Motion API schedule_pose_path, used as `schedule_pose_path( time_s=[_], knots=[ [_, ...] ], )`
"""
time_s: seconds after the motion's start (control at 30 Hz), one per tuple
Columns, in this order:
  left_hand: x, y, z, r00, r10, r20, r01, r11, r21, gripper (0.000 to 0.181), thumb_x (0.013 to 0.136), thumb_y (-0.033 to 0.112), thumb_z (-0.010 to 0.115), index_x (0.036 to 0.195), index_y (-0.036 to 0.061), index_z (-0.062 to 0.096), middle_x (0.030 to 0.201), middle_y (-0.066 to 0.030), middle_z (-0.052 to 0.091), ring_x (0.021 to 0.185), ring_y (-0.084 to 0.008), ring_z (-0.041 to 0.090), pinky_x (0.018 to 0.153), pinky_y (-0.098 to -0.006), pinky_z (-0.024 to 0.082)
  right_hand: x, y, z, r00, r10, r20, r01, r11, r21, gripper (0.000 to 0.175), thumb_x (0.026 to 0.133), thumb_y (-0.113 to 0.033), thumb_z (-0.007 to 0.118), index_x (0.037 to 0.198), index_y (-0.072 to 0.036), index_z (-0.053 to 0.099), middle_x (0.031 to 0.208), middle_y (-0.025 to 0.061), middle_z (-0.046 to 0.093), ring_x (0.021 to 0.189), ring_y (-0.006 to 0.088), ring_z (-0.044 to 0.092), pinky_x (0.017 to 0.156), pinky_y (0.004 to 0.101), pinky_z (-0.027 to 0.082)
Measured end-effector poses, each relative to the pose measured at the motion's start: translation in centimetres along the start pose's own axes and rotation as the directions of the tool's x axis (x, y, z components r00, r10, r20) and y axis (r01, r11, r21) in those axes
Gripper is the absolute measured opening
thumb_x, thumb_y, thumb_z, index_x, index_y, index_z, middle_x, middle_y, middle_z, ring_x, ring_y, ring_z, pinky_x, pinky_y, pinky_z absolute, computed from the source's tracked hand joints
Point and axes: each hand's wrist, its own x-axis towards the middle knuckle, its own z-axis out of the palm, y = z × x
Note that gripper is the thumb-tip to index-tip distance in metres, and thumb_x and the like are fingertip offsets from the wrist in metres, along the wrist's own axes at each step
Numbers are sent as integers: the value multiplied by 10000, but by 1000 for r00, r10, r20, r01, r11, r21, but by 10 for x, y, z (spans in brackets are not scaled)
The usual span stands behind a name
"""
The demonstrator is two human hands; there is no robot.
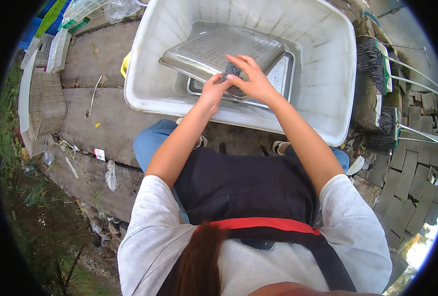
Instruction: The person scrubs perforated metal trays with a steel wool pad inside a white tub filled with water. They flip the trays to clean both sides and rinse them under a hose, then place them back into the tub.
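Note:
A grey steel-wool scouring pad [232, 70] sits between my two hands, over the near edge of a perforated metal tray [222, 46]. My left hand [214, 90] pinches the pad's lower left side with thumb and fingers. From the right, my right hand [251, 77] has its thumb against the pad and its fingers raised beyond it. The perforated tray lies tilted with its underside up. Beneath it shows a second metal tray [288, 74], partly hidden. Both lie in a large white plastic tub [322, 48] with some water at the bottom.
Plastic crates [47, 100] stand at the left on concrete slabs [89, 107]. Brooms with dark bristles [370, 63] lean at the right beside the tub. Loose paving bricks [407, 181] cover the ground there. Something yellow [125, 65] touches the tub's left side. Litter lies about.

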Motion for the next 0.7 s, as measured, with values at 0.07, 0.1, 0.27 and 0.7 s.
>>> schedule_pose_path(
  time_s=[0.07,0.1,0.27,0.7],
  knots=[
    [5,12,-10,993,-85,83,93,991,-94,251,973,310,683,1167,153,656,984,62,632,805,-41,493,679,-241,342,27,14,17,946,118,302,-133,991,28,350,885,-338,761,1200,-188,730,1477,128,434,1244,277,541,1054,384,419],
    [9,20,-20,978,-135,159,157,978,-134,266,962,310,705,1178,159,669,1027,56,638,873,-56,512,752,-258,362,39,19,20,960,47,274,-77,992,100,334,870,-340,777,1160,-179,736,1464,124,439,1244,272,535,1062,384,411],
    [15,34,-27,977,-39,211,78,980,-183,409,952,327,688,1321,188,581,1058,80,574,854,-62,415,754,-266,310,63,26,5,975,-83,205,28,966,259,241,809,-257,845,978,-124,737,1342,90,528,1238,228,509,1063,380,405],
    [18,41,12,975,68,-211,-159,878,-452,759,899,179,790,1494,87,329,1371,-62,553,1290,-189,501,1106,-371,374,-30,345,-57,330,943,-46,-879,325,350,612,796,-328,890,1136,24,523,998,108,631,849,195,638,701,361,534]
  ],
)
